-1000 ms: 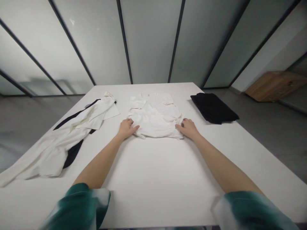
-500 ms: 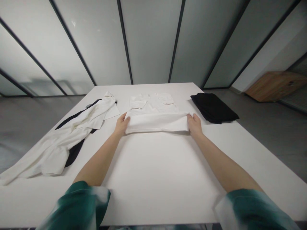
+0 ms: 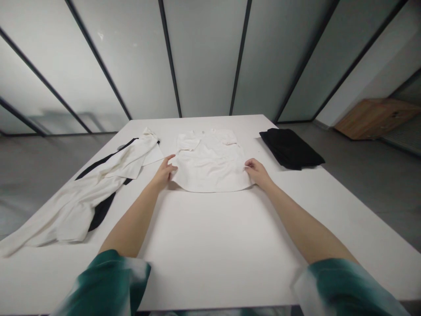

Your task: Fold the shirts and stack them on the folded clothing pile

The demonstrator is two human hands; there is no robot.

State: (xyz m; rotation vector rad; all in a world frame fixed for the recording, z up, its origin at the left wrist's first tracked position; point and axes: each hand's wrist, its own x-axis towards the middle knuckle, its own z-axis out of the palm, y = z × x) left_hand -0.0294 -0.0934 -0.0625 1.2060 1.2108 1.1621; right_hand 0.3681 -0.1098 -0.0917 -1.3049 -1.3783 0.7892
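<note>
The open left hand (image 3: 161, 174) touches the flat white cotton shirt (image 3: 208, 164); the right hand (image 3: 258, 172) pinches its edge softly so it lies smooth.

You've got a white bench (image 3: 210, 259) with three lots of clothing on it: a rumpled white-and-black garment (image 3: 70, 219) sprawled along the left, a white shirt (image 3: 208, 164) spread out mid-bench, and a folded black cloth (image 3: 289, 149) far right.

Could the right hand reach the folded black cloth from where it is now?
Probably yes: the right hand is near the folded black cloth, and nothing lies between them.
</note>
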